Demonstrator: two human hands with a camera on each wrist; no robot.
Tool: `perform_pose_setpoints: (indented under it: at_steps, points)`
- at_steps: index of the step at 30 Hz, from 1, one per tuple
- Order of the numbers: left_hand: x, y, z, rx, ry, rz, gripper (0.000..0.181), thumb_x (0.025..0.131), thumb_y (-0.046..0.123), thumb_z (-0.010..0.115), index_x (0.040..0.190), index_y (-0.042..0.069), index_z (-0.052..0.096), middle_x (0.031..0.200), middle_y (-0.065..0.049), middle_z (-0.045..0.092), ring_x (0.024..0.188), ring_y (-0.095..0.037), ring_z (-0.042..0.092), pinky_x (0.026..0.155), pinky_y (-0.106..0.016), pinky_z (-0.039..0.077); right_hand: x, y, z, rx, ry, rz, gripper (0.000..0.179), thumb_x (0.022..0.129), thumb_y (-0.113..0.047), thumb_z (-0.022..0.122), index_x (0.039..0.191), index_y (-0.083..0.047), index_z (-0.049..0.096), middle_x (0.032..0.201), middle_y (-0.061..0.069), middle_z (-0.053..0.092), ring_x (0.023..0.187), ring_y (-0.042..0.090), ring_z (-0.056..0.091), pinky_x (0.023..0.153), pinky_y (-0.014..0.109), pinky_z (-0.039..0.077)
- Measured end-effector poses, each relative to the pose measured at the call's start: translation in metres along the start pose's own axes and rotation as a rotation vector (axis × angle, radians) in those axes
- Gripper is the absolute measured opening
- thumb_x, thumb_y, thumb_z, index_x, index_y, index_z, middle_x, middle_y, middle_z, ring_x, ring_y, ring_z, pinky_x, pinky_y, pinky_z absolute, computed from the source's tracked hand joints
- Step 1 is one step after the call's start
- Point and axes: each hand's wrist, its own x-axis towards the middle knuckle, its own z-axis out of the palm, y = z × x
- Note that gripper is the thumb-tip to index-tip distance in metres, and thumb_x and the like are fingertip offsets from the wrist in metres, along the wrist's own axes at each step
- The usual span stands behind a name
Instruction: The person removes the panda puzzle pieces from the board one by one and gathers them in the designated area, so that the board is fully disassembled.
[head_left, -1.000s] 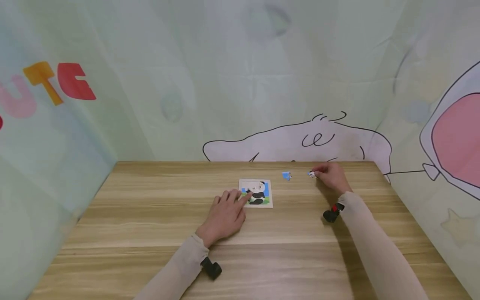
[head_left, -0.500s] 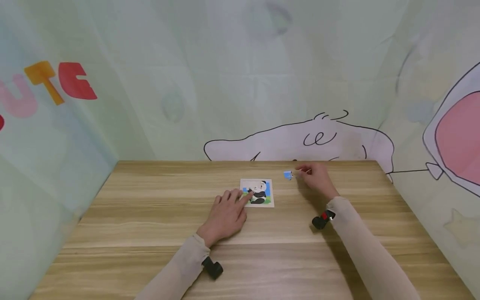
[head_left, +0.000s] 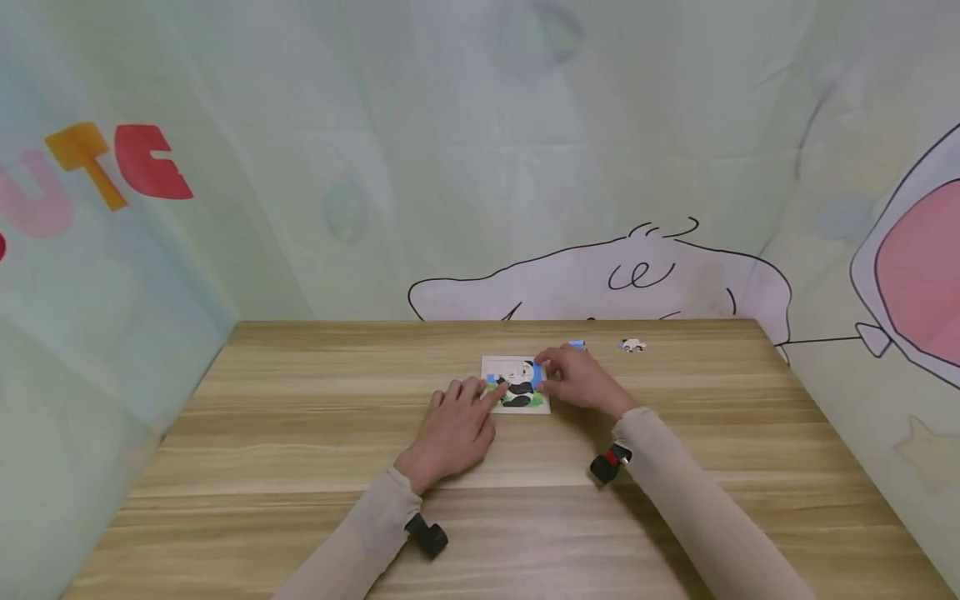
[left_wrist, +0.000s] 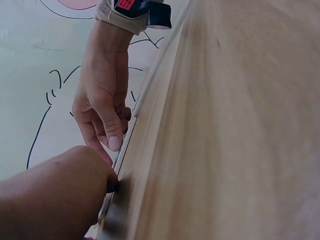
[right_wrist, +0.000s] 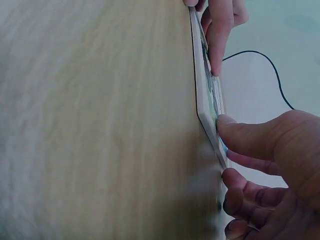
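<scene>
While the left hand (head_left: 450, 431) rests a straight forefinger on the panda puzzle (head_left: 520, 389) on the tabletop (head_left: 315, 400), the right hand (head_left: 583, 383), thumb and forefinger apart, touches its right side, nearer the loose pieces (head_left: 633, 345) beyond.

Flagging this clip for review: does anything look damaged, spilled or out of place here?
Nothing looks spilled or damaged. The one gap is in the panda puzzle: its upper left is pale, without picture. Two loose pieces, a blue piece and a black-and-white piece, lie beyond it to the right.
</scene>
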Motion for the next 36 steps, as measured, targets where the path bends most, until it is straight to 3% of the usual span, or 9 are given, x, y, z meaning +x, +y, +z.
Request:
perform_pose_setpoints:
  at_steps: [6, 13, 23, 36]
  points:
    - [-0.001, 0.003, -0.004, 0.018, -0.003, -0.008, 0.055, 0.108, 0.030, 0.049, 0.163, 0.025, 0.048, 0.152, -0.015, 0.055, 0.129, -0.035, 0.052, 0.095, -0.052, 0.044, 0.003, -0.002, 0.001, -0.018, -0.015, 0.023, 0.043, 0.095, -0.025, 0.080, 0.131, -0.004, 0.069, 0.112, 0.018, 0.074, 0.107, 0.032, 0.066, 0.097, 0.051, 0.053]
    - [0.000, 0.002, -0.002, 0.016, -0.010, -0.009, 0.055, 0.110, 0.031, 0.047, 0.164, 0.026, 0.046, 0.152, -0.015, 0.055, 0.129, -0.036, 0.052, 0.096, -0.053, 0.044, 0.009, -0.003, -0.001, 0.043, -0.049, 0.068, 0.036, 0.091, -0.021, 0.082, 0.119, -0.004, 0.069, 0.114, 0.017, 0.070, 0.107, 0.030, 0.062, 0.099, 0.050, 0.052]
    - [0.000, 0.003, -0.001, 0.014, -0.027, -0.006, 0.058, 0.111, 0.032, 0.048, 0.168, 0.032, 0.038, 0.151, -0.014, 0.052, 0.126, -0.035, 0.050, 0.093, -0.050, 0.042, 0.006, -0.009, 0.001, -0.008, -0.068, 0.082, 0.052, 0.093, -0.029, 0.083, 0.138, -0.010, 0.065, 0.131, 0.023, 0.063, 0.117, 0.036, 0.064, 0.101, 0.057, 0.054]
    - [0.001, 0.004, 0.000, 0.071, -0.046, -0.010, 0.058, 0.111, 0.034, 0.048, 0.167, 0.038, 0.038, 0.150, -0.012, 0.049, 0.129, -0.033, 0.048, 0.092, -0.045, 0.040, 0.005, -0.012, 0.001, -0.010, -0.081, 0.110, 0.059, 0.092, -0.037, 0.085, 0.140, -0.009, 0.065, 0.136, 0.020, 0.062, 0.120, 0.035, 0.061, 0.107, 0.057, 0.052]
